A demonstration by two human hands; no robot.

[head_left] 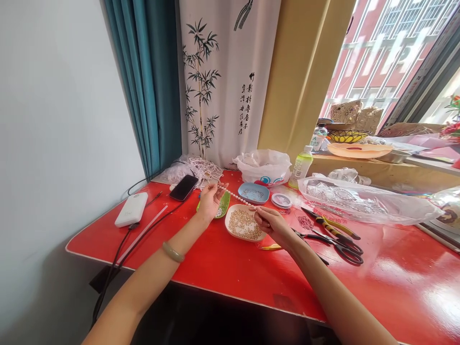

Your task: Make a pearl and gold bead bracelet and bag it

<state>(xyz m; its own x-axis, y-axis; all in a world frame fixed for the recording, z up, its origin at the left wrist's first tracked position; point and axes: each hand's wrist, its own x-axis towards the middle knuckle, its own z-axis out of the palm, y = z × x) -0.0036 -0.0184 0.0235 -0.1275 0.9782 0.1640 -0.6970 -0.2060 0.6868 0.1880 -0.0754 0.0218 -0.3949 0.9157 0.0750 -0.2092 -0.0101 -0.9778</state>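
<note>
A strand of pale beads is stretched between my two hands above the red table. Its left end is pinched in the fingers of my left hand, which is over the green dish. My right hand grips the other end beside the white dish of gold beads. Behind the strand sits a blue dish with small pieces in it.
Pliers and black scissors lie right of my right hand. A phone, a white power bank and cables are at left. Plastic bags and a bottle stand at the back.
</note>
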